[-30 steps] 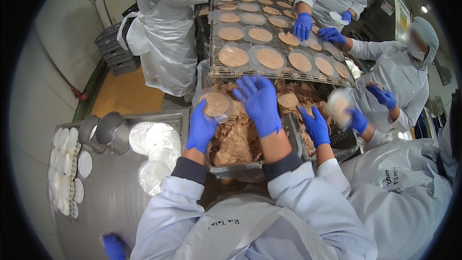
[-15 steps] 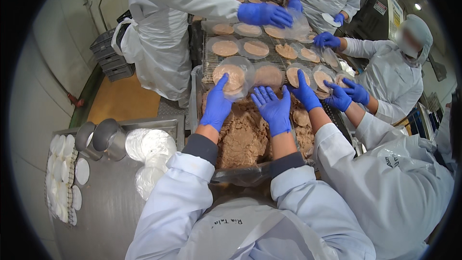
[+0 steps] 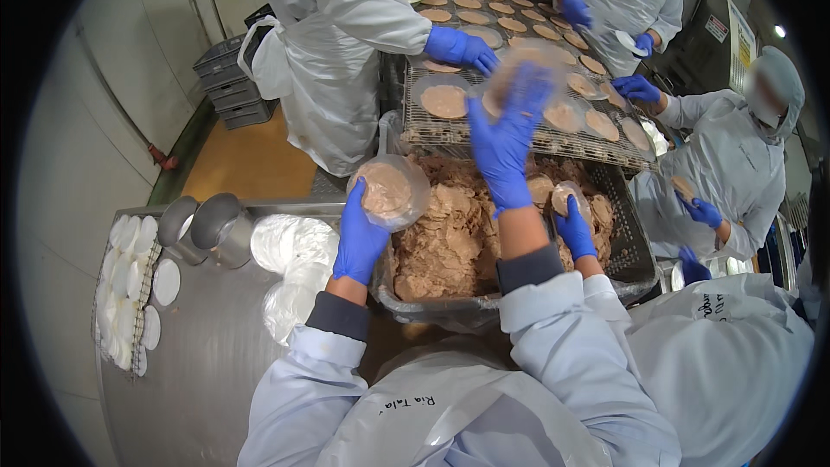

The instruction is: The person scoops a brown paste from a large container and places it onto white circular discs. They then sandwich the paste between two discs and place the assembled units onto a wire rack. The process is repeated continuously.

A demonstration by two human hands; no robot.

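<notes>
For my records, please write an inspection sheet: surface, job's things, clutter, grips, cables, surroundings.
Surface: metal table at left; wire rack ahead.
Job's things: round patties on the rack; brown meat-like mass in a bin.
Clutter: two metal cylinders, shiny round sheets, white discs on the table.
Left grip: holds a patty on a translucent sheet.
Right grip: over the rack, beside a blurred patty; holding unclear.
Cables: none identifiable.
Surroundings: co-workers in white; stacked grey crates.

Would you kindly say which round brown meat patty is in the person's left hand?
The left hand holds the round brown meat patty on translucent film, over the left edge of the plastic-lined tub; others lie on the metal wire rack.
</notes>
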